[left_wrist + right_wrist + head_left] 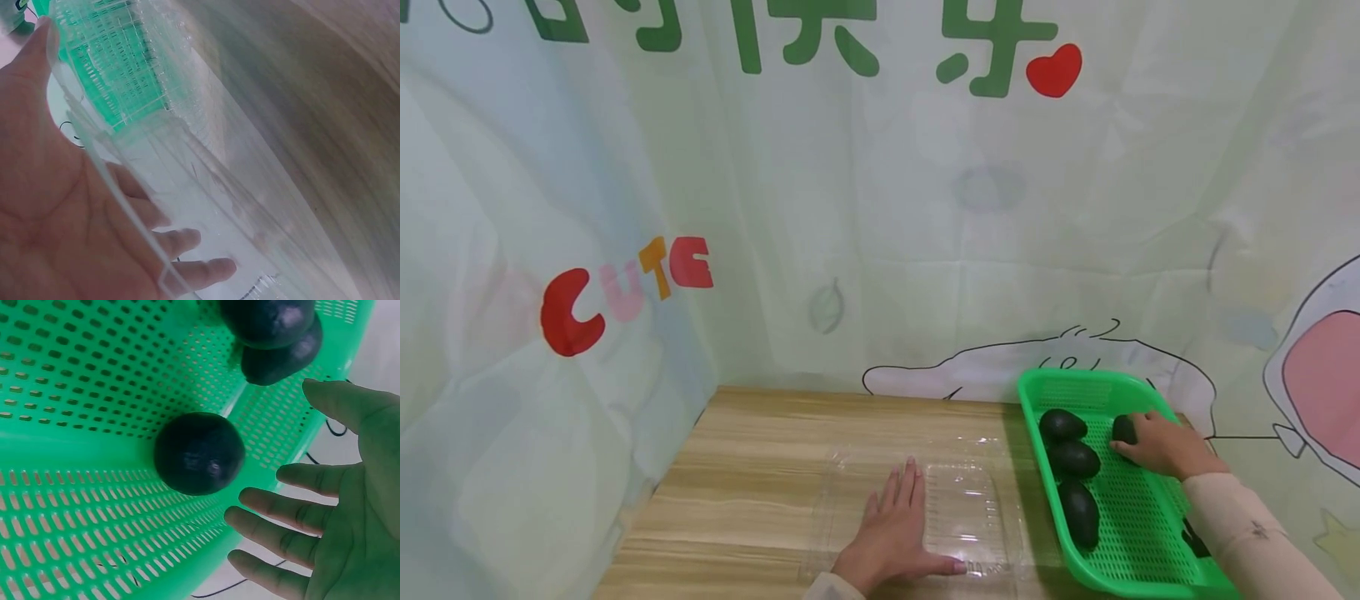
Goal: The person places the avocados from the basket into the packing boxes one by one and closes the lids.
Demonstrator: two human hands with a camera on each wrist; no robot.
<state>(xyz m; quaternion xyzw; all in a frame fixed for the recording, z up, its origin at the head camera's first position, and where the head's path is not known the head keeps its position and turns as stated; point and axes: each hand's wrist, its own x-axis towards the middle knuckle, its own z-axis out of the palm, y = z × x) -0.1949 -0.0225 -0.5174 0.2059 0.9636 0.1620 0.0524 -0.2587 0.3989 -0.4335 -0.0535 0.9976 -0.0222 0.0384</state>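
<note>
My left hand (891, 533) rests with straight, spread fingers on a clear plastic container (966, 508) on the table. In the left wrist view, the container's transparent edge crosses in front of the palm (69, 206). My right hand (1165, 446) reaches into a green perforated basket (1138, 521), beside a dark avocado (1123, 429) near its back right. In the right wrist view, the fingers extend toward that avocado (200, 453), with a gap between. Along the basket's left side lie three more avocados (1080, 512). Another dark thing (1193, 537) is partly hidden under the right sleeve.
The wood-grain table (737, 492) runs back to a printed cloth (925, 250) hanging behind it. Another part of the cloth (512, 442) hangs along the left side. The basket's raised rim (1037, 467) stands just right of the container.
</note>
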